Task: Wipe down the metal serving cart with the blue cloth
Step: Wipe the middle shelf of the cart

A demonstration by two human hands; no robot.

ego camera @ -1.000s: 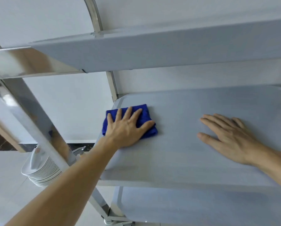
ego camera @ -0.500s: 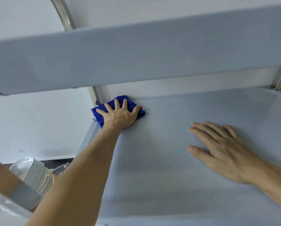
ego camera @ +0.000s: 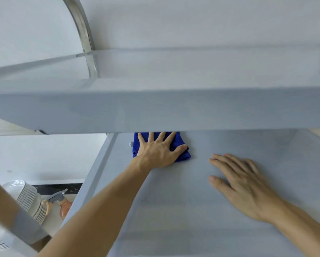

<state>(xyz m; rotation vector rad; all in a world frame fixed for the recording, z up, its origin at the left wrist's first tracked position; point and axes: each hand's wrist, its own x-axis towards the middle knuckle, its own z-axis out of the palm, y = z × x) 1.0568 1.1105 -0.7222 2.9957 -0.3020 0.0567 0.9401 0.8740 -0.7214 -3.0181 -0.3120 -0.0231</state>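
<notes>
left hand [ego camera: 156, 152] fingers spread flat on blue cloth [ego camera: 181, 148], middle shelf [ego camera: 183, 210] far-left, fingertips probably under upper shelf [ego camera: 155, 112] | right hand [ego camera: 242, 184] flat, bracing | tip: even pressure, overlapping passes

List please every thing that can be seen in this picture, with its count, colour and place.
blue cloth: 1, blue, far left of middle shelf, under left hand
middle shelf: 1, grey metal, centre
upper shelf: 1, grey metal, above the cloth
cart post: 1, shiny metal, top left
plates: 1 stack, white, lower left
spray bottle: 1, orange liquid, beside plates
left hand: flat on cloth, fingers spread
right hand: flat on shelf
</notes>
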